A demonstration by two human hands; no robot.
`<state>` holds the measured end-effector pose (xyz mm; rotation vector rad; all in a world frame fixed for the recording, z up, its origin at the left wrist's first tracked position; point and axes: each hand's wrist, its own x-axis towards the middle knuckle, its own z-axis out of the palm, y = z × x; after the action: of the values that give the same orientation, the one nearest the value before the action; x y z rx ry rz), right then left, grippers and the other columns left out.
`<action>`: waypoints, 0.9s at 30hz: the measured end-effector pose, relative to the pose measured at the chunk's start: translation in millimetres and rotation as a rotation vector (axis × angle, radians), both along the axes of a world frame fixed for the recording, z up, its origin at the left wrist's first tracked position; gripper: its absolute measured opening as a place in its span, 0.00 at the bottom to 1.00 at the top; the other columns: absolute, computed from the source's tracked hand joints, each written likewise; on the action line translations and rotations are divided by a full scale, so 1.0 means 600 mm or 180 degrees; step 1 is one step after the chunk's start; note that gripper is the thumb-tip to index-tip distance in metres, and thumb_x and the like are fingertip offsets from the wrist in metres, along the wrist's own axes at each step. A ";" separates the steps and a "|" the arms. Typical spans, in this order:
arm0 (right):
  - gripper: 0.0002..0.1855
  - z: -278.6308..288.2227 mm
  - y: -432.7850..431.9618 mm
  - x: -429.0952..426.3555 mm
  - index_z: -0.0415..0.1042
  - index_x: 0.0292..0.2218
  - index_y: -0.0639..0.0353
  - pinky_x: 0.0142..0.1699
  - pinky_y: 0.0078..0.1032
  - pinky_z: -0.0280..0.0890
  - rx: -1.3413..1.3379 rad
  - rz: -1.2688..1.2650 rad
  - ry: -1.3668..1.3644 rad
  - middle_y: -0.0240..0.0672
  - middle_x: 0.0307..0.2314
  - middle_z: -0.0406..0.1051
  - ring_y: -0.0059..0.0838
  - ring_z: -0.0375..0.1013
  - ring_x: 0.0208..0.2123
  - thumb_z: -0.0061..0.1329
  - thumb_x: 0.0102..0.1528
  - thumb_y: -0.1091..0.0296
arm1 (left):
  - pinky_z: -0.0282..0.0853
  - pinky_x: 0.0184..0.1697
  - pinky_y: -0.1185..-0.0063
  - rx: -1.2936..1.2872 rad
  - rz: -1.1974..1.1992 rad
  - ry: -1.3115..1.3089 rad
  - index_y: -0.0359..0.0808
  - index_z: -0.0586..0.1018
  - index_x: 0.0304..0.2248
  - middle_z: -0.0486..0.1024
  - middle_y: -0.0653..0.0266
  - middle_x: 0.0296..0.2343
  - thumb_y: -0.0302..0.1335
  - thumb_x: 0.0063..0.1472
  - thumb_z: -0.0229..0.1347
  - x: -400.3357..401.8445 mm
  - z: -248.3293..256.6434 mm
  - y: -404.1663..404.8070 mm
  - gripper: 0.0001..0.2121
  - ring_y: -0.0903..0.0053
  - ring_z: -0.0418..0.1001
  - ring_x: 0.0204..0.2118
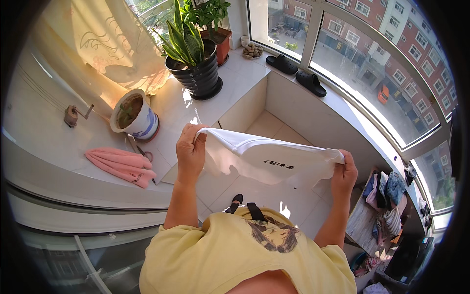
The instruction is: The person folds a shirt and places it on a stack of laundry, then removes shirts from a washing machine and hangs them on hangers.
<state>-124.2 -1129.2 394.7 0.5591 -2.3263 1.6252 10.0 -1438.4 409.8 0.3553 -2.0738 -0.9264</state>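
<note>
A white printed garment, perhaps a shirt, is stretched out in mid-air in front of me, above the tiled floor. My left hand pinches its upper left corner between thumb and fingers. At the opposite corner, my right hand grips the cloth in the same way. The top edge runs taut and slants slightly down towards the right. Below it the fabric hangs loose, with dark lettering on its front. Its far side is hidden from me.
Left, a tiled ledge holds a pink towel, scissors, a white-and-blue pot and a black pot with a snake plant. Black clogs and a dish of pebbles line the windowsill. Clothes pile on a cabinet at right.
</note>
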 end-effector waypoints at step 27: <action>0.19 0.009 0.120 -0.011 0.63 0.18 0.61 0.21 0.13 0.45 -0.0995 0.1188 -0.0800 0.18 0.13 0.54 0.10 0.49 0.17 0.43 0.54 0.57 | 0.48 0.22 0.90 0.2146 -0.1037 -0.0056 0.38 0.67 0.17 0.58 0.81 0.15 0.33 0.56 0.51 0.028 0.067 0.063 0.13 0.93 0.52 0.19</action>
<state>-131.0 -1056.9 400.1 0.7913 -2.1535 2.2974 26.5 -1400.6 449.9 0.3723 -1.8096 -1.8260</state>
